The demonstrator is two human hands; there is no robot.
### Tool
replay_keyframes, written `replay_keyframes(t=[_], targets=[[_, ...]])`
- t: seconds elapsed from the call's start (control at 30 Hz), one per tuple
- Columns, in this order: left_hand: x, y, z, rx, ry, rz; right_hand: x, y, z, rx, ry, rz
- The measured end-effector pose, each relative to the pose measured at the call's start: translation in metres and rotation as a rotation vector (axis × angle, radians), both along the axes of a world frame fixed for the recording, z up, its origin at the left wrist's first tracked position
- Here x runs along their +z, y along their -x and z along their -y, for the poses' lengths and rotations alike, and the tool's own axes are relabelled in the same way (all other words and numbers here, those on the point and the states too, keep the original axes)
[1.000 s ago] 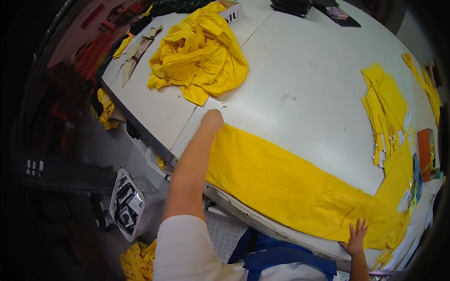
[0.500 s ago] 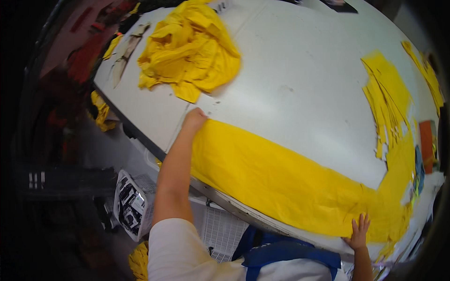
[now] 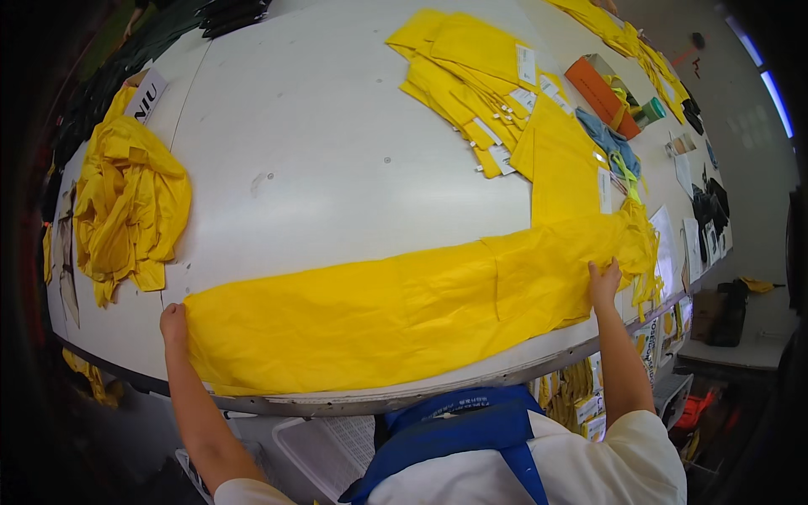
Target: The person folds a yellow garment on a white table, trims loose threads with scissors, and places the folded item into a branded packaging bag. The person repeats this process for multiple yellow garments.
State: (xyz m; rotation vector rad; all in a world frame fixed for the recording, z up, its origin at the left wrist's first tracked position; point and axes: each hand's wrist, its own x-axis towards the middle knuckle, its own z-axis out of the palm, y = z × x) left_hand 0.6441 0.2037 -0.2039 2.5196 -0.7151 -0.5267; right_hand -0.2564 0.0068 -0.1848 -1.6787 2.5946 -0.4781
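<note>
And here is the long, smooth yellow fabric piece [image 3: 370, 311], stretched out flat along the near edge of the broad white tabletop [image 3: 328, 177], running sideways right in front of the person! The left hand [image 3: 173, 326] is at its far left end, fingers closed together, pinching the upper corner. Over on the other side, the right hand [image 3: 603, 283] is on the fabric just short of its crumpled right end, fingers partly bent; whether they pinch a fold, I cannot tell. A crease crosses the fabric between the hands, nearer the right. Look up the table: a big rumpled yellow fabric heap [image 3: 130, 198] sits beyond the left hand, and past the right one comes a fanned stack of folded yellow pieces with white tags [image 3: 475, 80], spilling down toward the stretched fabric. Beside that stack, an open orange cardboard box [image 3: 596, 94] and a crumpled grey-blue cloth [image 3: 608, 139]. Below the tabletop, a blue fabric apron [image 3: 454, 438] at the person's waist and a white perforated plastic basket [image 3: 324, 450].
</note>
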Motion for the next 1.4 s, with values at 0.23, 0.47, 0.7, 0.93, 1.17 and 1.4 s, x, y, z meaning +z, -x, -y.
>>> replay_keyframes(t=[0.23, 0.47, 0.7, 0.93, 1.17, 1.4], targets=[[0.068, 0.089, 0.048, 0.109, -0.339, 0.514, 0.046, 0.008, 0.031, -0.361, -0.297, 0.944], [0.045, 0.318, 0.053, -0.776, 0.309, 0.369, 0.034, 0.006, 0.047, -0.156, 0.076, 0.872], [0.045, 0.453, 0.06, -1.253, 0.088, 0.433, -0.002, 0.003, 0.06, -0.125, 0.113, 0.339], [0.042, 0.46, 0.06, -1.243, 0.074, 0.402, 0.039, -0.137, -0.004, 0.79, 0.012, -0.043], [0.041, 0.457, 0.054, -1.247, 0.091, 0.317, 0.005, -0.171, 0.0, 0.819, -0.194, -0.101], [0.031, 0.425, 0.037, -1.232, 0.016, 0.209, 0.005, -0.246, -0.027, 0.94, -0.235, -0.135]])
